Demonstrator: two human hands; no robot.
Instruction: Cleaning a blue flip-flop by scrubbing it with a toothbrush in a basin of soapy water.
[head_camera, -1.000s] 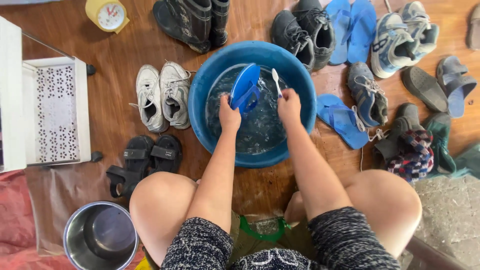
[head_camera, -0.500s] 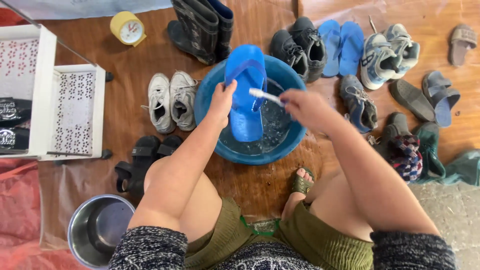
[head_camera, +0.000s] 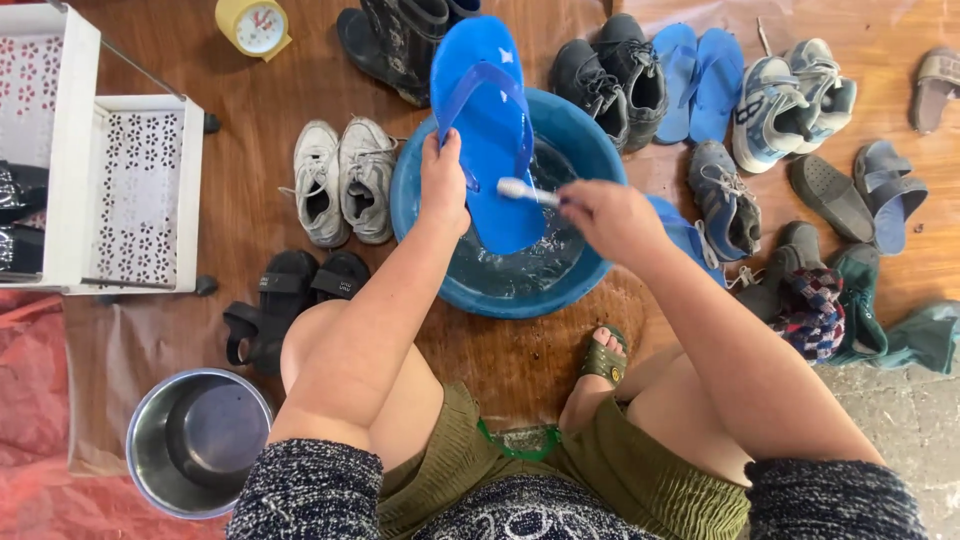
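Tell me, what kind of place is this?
Probably a home's floor or porch used for washing footwear. Many shoes and sandals lie about a blue basin of water, where the left hand holds a blue flip-flop and the right hand a small brush.

Dark speckled knit sleeves (head_camera: 300, 490), olive green shorts (head_camera: 640, 480), green sandal (head_camera: 603, 358).

Blue flip-flop up over the basin, brush head on it

The blue flip-flop (head_camera: 487, 130) is held strap-side up, toe pointing away, its heel end dipping low over the water in the round blue basin (head_camera: 570, 285). The small white brush (head_camera: 518, 189) lies across the sole near the heel, bristle head touching the blue rubber. The basin sits on the wooden floor, with shallow clear water inside.
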